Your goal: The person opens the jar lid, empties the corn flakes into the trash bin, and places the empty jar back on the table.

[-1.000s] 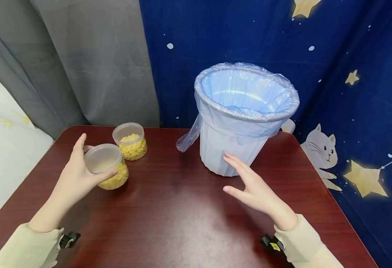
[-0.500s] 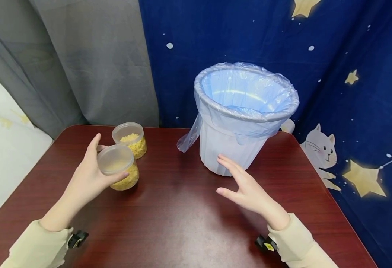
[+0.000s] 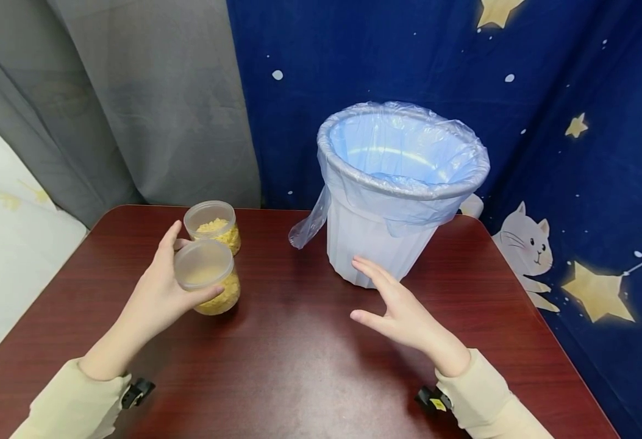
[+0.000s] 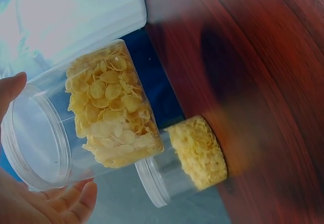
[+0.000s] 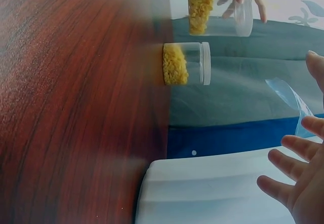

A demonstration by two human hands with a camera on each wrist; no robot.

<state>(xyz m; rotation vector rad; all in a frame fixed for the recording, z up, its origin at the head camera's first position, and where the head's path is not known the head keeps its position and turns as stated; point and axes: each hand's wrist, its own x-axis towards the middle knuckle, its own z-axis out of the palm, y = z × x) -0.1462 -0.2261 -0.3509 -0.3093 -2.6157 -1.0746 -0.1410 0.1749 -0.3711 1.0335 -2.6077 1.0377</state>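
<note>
The left hand (image 3: 158, 291) grips a clear jar (image 3: 204, 265) by its upper part, thumb on the near side and fingers on the far side. Yellow flakes fill the jar's lower part in the left wrist view (image 4: 114, 105), which shows it near the camera. The right wrist view shows the held jar (image 5: 201, 12) off the table. Just behind it a second jar of flakes (image 3: 230, 238) stands on the table (image 3: 299, 360). Over the table, the right hand (image 3: 408, 314) is empty, its fingers spread in front of the white bin (image 3: 372, 250).
A translucent bluish bag (image 3: 397, 195) lines the bin and folds over its rim, with a loose end (image 3: 310, 227) hanging at the left. Behind the table hang a grey curtain (image 3: 172, 91) and a blue curtain with stars (image 3: 299, 134).
The left hand has moved right with its jar, which now overlaps the standing jar in the head view. The right hand has shifted slightly left.
</note>
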